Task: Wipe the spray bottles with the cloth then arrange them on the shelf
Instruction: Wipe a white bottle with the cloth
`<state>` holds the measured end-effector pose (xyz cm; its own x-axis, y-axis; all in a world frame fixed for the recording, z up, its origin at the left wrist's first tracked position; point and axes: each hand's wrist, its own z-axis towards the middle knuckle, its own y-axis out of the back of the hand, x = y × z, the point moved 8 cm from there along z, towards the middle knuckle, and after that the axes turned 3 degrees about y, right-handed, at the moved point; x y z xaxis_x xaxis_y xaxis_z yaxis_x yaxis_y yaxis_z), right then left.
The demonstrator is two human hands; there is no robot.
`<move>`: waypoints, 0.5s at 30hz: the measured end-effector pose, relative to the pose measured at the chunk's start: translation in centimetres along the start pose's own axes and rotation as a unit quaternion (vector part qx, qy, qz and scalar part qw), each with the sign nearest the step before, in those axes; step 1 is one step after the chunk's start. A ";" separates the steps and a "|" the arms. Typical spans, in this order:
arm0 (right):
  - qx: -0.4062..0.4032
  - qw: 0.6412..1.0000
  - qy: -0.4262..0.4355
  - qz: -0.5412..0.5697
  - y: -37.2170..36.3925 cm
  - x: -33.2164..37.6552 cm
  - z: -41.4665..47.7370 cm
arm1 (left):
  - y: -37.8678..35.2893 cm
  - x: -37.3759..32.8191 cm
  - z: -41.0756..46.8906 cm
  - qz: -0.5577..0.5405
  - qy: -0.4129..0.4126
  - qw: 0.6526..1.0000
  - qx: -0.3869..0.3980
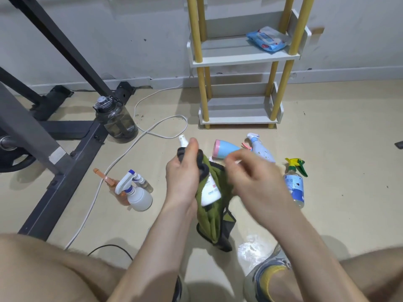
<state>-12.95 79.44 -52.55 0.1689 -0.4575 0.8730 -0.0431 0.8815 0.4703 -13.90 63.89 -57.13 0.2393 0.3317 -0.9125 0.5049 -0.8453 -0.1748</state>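
Wiping is under way — the left hand point(183, 171) grips a small white spray bottle point(210, 190) near its neck, with the green cloth point(212, 225) bunched round it and hanging below. The right hand point(255, 177) is a blur just right of the bottle, fingers curled over the cloth; whether it pinches the fabric I cannot tell. Beyond the hands stands the shelf point(239, 59), with no spray bottle on it yet. Next, I'd judge, rub the body clean, then reach forward to a tier — the other bottles point(294, 184) wait on the floor point(327, 138) either side.
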 end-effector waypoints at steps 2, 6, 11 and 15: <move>0.084 0.996 -0.002 -0.025 -3.4 0.2 -1.1 | -0.1 0.5 -0.1 -0.013 0.016 1.000 -0.019; 0.039 0.994 -0.022 0.098 -5.3 -1.2 -1.7 | -0.5 0.4 -0.3 -0.002 -0.031 1.000 -0.004; 0.002 0.911 -0.194 0.363 -4.6 -3.3 -1.4 | -1.9 1.3 -0.9 0.012 -0.066 0.996 0.064; 0.059 0.987 -0.124 0.081 -2.6 -2.6 -0.6 | -2.5 1.4 -1.1 0.018 -0.075 0.993 0.086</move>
<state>-12.65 78.40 -56.15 -0.0956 -0.3387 0.9360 -0.1658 0.9326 0.3205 -13.89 66.92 -57.58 0.1216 0.2452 -0.9618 0.3463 -0.9186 -0.1904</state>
